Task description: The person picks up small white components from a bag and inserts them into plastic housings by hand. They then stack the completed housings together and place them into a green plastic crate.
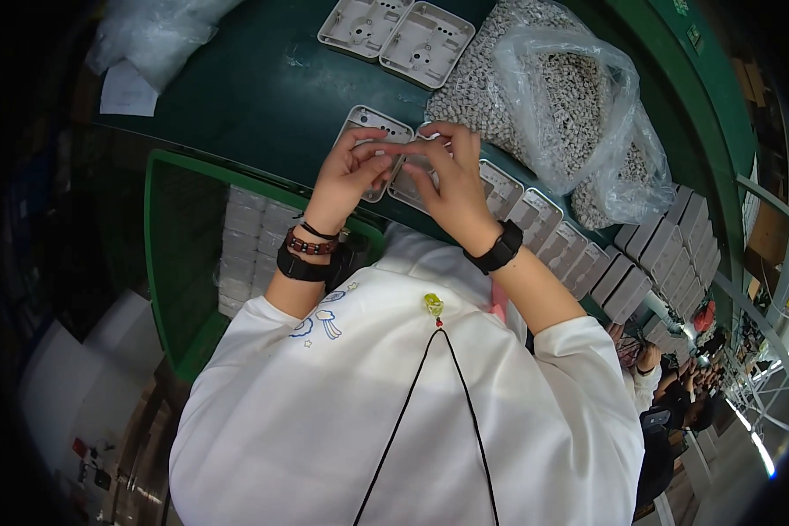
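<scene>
My left hand (351, 175) is over a pale grey plastic housing (370, 116), its thumb and fingers drawn together in a pinch. Whatever lies between those fingertips is too small or hidden to make out. From the right, my right hand (451, 171) reaches in with its index finger stretched toward the left fingertips. Its thumb stands apart from that finger, and nothing plainly shows in its grasp. Below this hand, another grey housing (403, 187) is partly covered. More shallow housings (535, 215) run in a row to the right along the table's near edge.
An open clear bag (579, 105) of small pale grey parts lies on the green table (254, 79). Two housings (425, 48) sit at the back. Stacked grey boxes (666, 245) stand right. A green crate (162, 263) with wrapped packs is at left. Other people are at far right.
</scene>
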